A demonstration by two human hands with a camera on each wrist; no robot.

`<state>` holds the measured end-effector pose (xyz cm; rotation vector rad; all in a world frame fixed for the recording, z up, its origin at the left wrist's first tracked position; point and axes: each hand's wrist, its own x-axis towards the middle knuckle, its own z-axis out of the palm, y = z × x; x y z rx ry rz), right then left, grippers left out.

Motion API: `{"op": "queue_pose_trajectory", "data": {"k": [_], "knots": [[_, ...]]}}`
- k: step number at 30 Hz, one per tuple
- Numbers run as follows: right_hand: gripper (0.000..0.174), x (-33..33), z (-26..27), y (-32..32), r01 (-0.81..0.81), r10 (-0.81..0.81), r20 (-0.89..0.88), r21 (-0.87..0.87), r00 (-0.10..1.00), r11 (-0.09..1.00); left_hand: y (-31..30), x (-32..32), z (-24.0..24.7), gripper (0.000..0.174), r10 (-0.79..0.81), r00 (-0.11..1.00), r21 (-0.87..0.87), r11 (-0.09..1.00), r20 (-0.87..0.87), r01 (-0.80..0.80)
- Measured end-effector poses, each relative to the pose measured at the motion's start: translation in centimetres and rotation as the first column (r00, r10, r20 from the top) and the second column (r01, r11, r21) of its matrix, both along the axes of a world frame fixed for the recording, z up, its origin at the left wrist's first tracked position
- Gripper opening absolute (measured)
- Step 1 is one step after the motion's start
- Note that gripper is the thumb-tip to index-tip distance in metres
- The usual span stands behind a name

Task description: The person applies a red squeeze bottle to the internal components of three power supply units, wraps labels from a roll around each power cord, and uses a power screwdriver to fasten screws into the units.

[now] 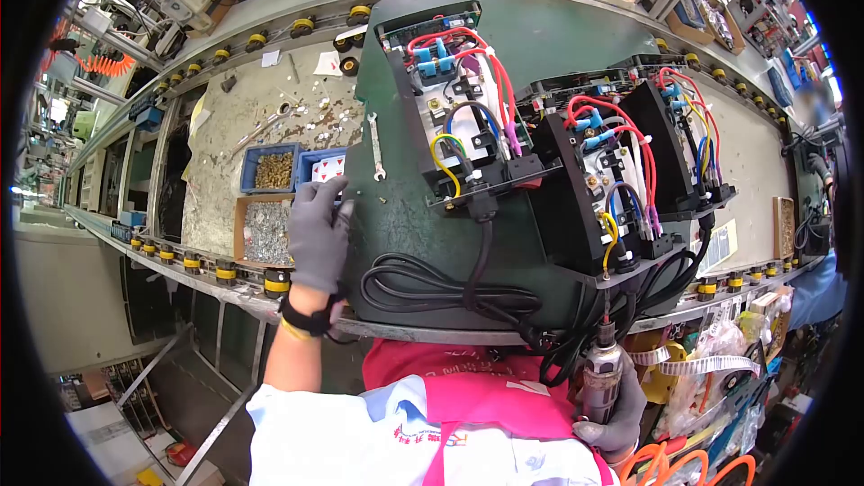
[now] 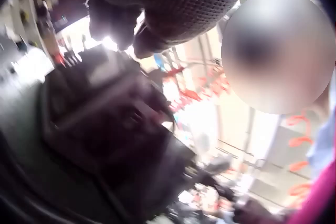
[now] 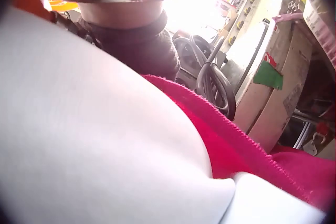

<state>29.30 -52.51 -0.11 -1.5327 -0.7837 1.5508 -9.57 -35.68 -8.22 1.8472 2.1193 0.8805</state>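
Observation:
The gloved left hand (image 1: 319,232) is over the right edge of the blue bin with white-and-red pieces (image 1: 325,167), its fingers bent; whether they pinch anything cannot be told. In the left wrist view the same glove (image 2: 173,6) hangs above a blurred dark unit (image 2: 121,134). My gloved right hand (image 1: 621,409) grips a metal power driver (image 1: 601,378), its bit pointing up toward the front edge of the middle black unit (image 1: 576,189). The right wrist view shows the dark glove cuff (image 3: 139,50), with the fingers hidden.
Two more wired units, left (image 1: 450,108) and right (image 1: 675,135), stand on the green mat (image 1: 396,225). Near them are a wrench (image 1: 375,146), coiled black cables (image 1: 423,292), a blue bin of brass parts (image 1: 272,169) and a box of screws (image 1: 265,231). Rollers line the bench edges.

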Motion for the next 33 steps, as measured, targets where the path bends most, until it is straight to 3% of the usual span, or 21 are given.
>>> {"op": "queue_pose_trajectory", "data": {"k": [4,7,8,11,13,15,17,19,20,22,24,33], "knots": [[0.118,1.6,-1.6,-1.0,-0.072,0.07,0.048,0.035,0.996,0.997,1.5,-1.2,-1.5,0.02,-0.194,0.955,-0.069,0.981,-0.223,0.183],[0.109,1.1,0.0,0.0,-0.088,0.09,-0.063,0.037,0.994,0.995,1.9,-1.2,-2.8,0.019,-0.257,0.912,0.005,0.962,-0.32,0.273],[0.11,1.2,0.7,0.4,-0.141,0.141,-0.048,-0.006,0.989,0.99,1.9,-1.1,-2.8,0.019,-0.277,0.893,-0.044,0.959,-0.355,0.28],[0.108,2.3,-0.2,0.0,-0.305,0.272,0.21,0.144,0.939,0.942,2.0,-1.6,-2.7,0.018,-0.303,0.826,-0.124,0.953,-0.475,0.278],[0.11,3.0,-0.6,-0.5,-0.36,0.331,0.226,0.102,0.916,0.927,1.9,-1.8,-2.3,0.015,-0.271,0.865,-0.065,0.961,-0.422,0.27],[0.111,3.2,-0.7,-0.5,-0.381,0.359,0.212,0.078,0.909,0.921,1.6,0.4,1.9,0.014,-0.211,0.959,0.131,0.963,-0.189,0.238],[0.111,3.0,-0.3,-0.2,-0.368,0.354,0.177,0.054,0.918,0.928,0.0,4.9,6.8,0.012,-0.171,0.976,0.173,0.974,0.133,0.147],[0.109,3.0,-0.4,-0.1,-0.372,0.341,0.217,0.119,0.914,0.921,-0.8,9.9,10.9,0.009,-0.46,0.872,0.203,0.881,0.167,0.426],[0.109,2.9,-0.5,0.1,-0.379,0.338,0.239,0.157,0.91,0.912,-0.4,11.4,11.6,0.01,-0.631,0.774,0.202,0.766,0.053,0.61],[0.109,2.9,-0.8,0.0,-0.375,0.331,0.238,0.172,0.913,0.911,1.1,14.9,11.4,0.018,-0.77,0.635,0.254,0.628,0.064,0.736],[0.108,2.9,-1.1,-0.1,-0.375,0.329,0.233,0.188,0.915,0.908,2.5,17.3,10.4,0.02,-0.827,0.548,0.259,0.561,0.127,0.786],[0.105,3.9,-1.5,0.2,-0.45,0.395,0.282,0.165,0.874,0.878,3.6,19.5,9.5,0.018,-0.867,0.483,0.125,0.496,0.119,0.859]]}}
